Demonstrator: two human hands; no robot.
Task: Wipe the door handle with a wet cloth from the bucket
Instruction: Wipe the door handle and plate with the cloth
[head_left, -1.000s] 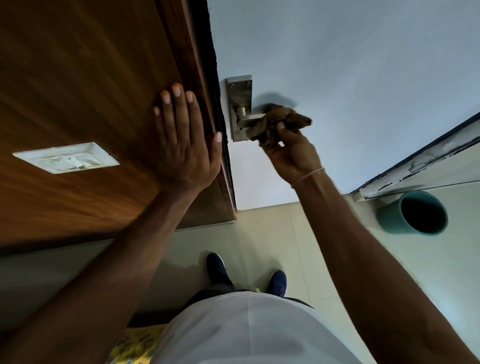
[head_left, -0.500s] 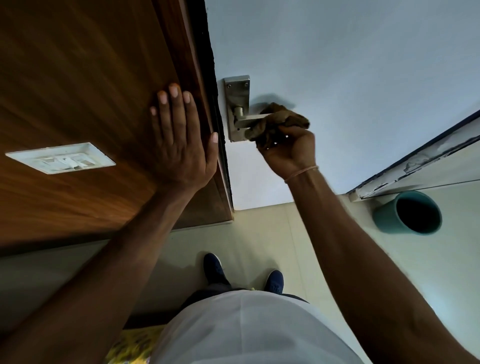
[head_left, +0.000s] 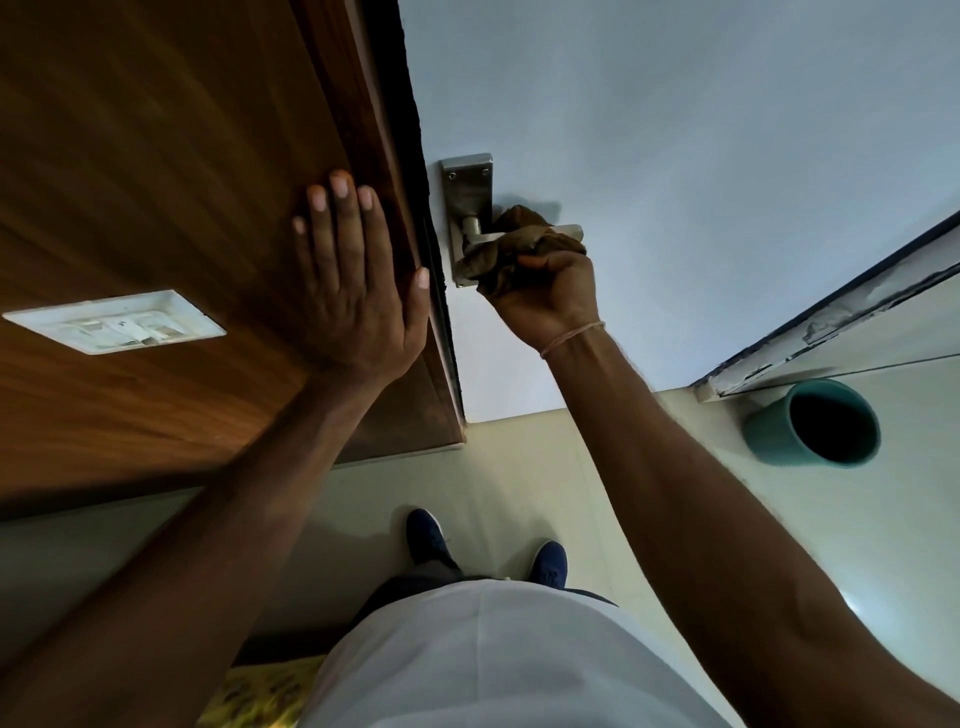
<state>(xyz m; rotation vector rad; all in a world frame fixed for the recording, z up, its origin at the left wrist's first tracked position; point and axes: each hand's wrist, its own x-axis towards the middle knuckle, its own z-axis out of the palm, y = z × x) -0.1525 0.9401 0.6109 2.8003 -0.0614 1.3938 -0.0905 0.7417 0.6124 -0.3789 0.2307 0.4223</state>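
A metal lever door handle (head_left: 470, 208) on a steel backplate sits on the pale blue door (head_left: 675, 156). My right hand (head_left: 545, 296) is closed around a brown cloth (head_left: 519, 241) wrapped over the lever near its base. The lever's tip (head_left: 571, 229) pokes out to the right of the cloth. My left hand (head_left: 358, 280) lies flat, fingers spread, on the brown wooden panel (head_left: 156, 182) left of the door edge. A teal bucket (head_left: 815, 423) stands on the floor at the right, apart from both hands.
A white switch plate (head_left: 117, 322) is set in the wooden panel at left. My feet in dark blue shoes (head_left: 428, 538) stand on the pale tiled floor. A chipped door frame (head_left: 831, 322) runs diagonally above the bucket.
My right hand has slid the cloth leftward along the lever toward the backplate, baring the lever's tip. The left hand has stayed flat on the wood.
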